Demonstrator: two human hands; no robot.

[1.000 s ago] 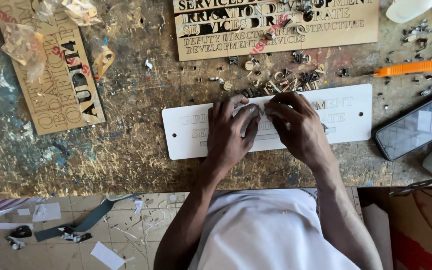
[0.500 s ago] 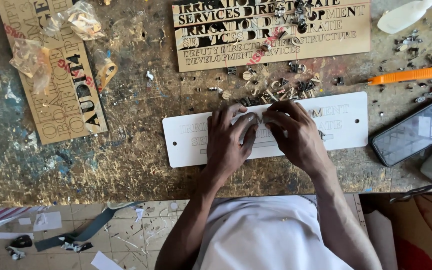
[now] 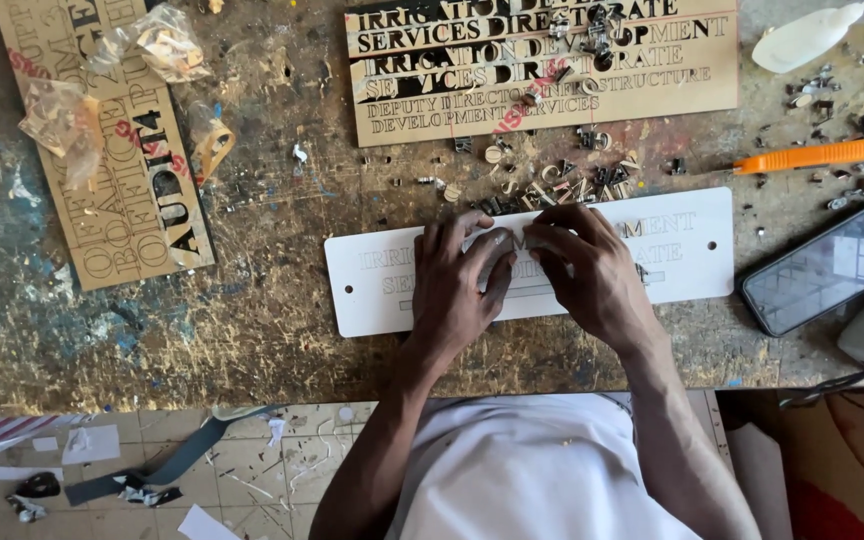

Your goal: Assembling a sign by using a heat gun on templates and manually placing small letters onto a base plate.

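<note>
Head view looked straight down on a scarred, paint-flecked workbench (image 3: 252,340), and both hands were parked on a long white plaque (image 3: 692,250) with rounded corners and pale lettering, lying flat near the bench's front edge. The left hand (image 3: 457,285) lay palm down over the middle of the plaque, fingers curled with the tips pressing at its upper part. The right hand (image 3: 587,270) sat just beside it, fingertips meeting the left's, pinched in on something tiny between them; couldn't tell what it was, the fingers hid it, so honestly no idea if it was really gripping anything. Just above the plaque was a scatter of small cut-out letters (image 3: 562,180), mostly tan and dark. Further up lay a tan lettered board (image 3: 542,70) with several letters missing, and another tan board (image 3: 112,150) sat tilted off to the left with crumpled clear plastic (image 3: 157,45) on it. On the right, an orange-handled knife (image 3: 812,155) and a dark phone (image 3: 827,265) lay well clear of the hands.
</note>
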